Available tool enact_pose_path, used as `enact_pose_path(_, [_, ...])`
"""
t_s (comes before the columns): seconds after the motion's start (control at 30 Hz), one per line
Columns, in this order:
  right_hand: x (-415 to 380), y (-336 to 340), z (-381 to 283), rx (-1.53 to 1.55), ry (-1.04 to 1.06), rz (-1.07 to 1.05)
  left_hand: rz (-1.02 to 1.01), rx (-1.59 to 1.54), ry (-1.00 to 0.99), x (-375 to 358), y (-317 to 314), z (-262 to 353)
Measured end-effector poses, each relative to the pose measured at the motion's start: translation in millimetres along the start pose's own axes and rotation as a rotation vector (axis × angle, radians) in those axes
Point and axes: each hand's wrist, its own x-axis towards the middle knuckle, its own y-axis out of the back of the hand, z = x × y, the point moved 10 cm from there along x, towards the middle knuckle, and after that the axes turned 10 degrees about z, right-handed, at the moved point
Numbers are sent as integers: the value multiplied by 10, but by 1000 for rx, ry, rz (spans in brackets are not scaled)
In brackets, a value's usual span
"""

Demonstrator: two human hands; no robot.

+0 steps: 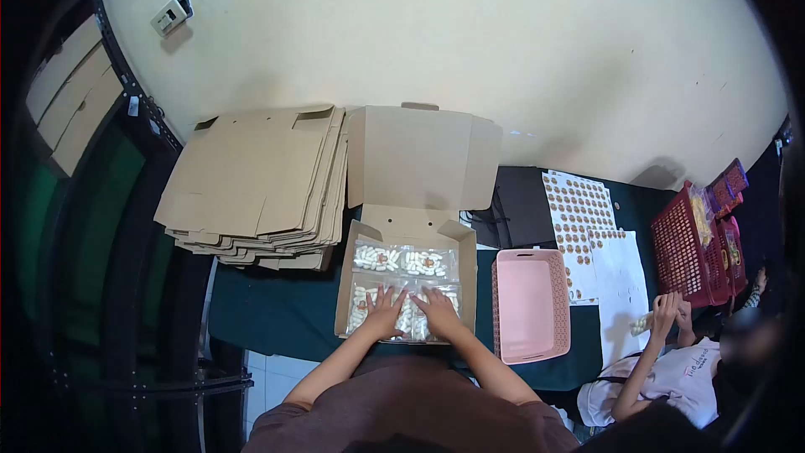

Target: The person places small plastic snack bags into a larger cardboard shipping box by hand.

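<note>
An open cardboard box sits on the dark green table in front of me, its lid standing up against the wall. Inside lie clear packets of small white pieces, with a far row and a near row. My left hand and my right hand rest flat, fingers spread, on the near packets, side by side and almost touching. Neither hand grips anything.
A stack of flattened cardboard boxes lies left of the open box. A pink basket stands to the right, then sticker sheets and a red basket. Another person's hands hold a packet at the right.
</note>
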Motion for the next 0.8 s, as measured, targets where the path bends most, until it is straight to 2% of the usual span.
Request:
enact_pose_path(0.1, [0, -113, 45, 37, -29, -83, 0, -1, -4, -18, 51, -1])
enact_pose_path(0.23, [113, -59, 89, 104, -26, -128, 45, -174, 24, 13, 223, -13])
enact_pose_path(0.3, [218, -50, 104, 555, -121, -207, 217, -295, 61, 98, 337, -173])
enact_pose_path(0.33, [267, 98, 97, 597, -142, -127, 237, -306, 78, 120, 402, -236])
enact_pose_path(0.37, [282, 89, 116, 597, -142, -126, 238, -306, 77, 161, 393, -308])
enact_pose_path(0.43, [372, 224, 197, 477, -81, 70, 353, -233, 115, 254, 514, -486])
enact_pose_path(0.57, [404, 194, 276, 234, -120, 118, 196, -151, 225, 390, 430, -707])
enact_pose_path(0.6, [401, 96, 306, 223, -140, 49, 184, -155, 230, 400, 389, -737])
enact_pose_path(0.8, [375, -38, 333, 196, -118, 67, 182, -132, 239, 401, 286, -777])
